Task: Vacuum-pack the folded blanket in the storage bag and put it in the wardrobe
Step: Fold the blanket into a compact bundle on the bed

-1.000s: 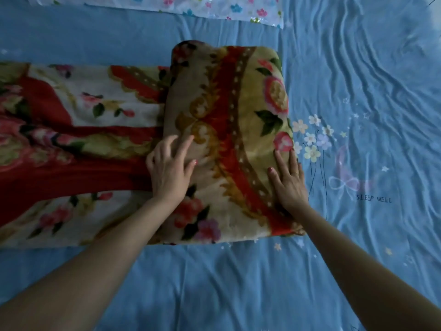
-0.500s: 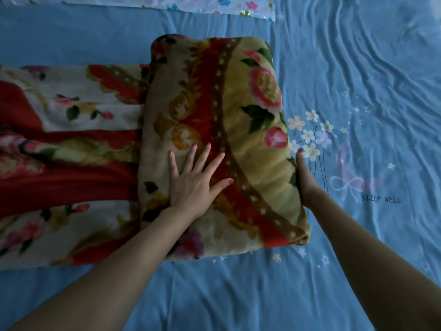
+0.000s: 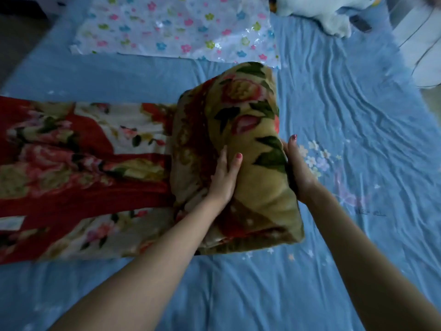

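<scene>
A thick floral blanket in red, gold and cream lies across the blue bed sheet (image 3: 358,115). Its right end is rolled into a fat bundle (image 3: 248,120), and the flat part (image 3: 78,168) stretches to the left. The bundle's right side is raised off the sheet. My left hand (image 3: 223,180) presses on the bundle's top with straight fingers and the thumb spread. My right hand (image 3: 297,168) grips the bundle's right edge, thumb up and fingers hidden underneath. The clear storage bag (image 3: 176,27), printed with small coloured flowers, lies flat behind the blanket.
A pale plush toy (image 3: 322,10) lies at the far right corner of the bed. A white fan or rack (image 3: 420,44) stands beyond the right edge. Dark floor shows at the upper left, off the bed.
The bundle has tipped up and leftward. My right hand slid under its right edge and lifted it; my left hand stays pressed on top. The view rose, showing more of the bag.
</scene>
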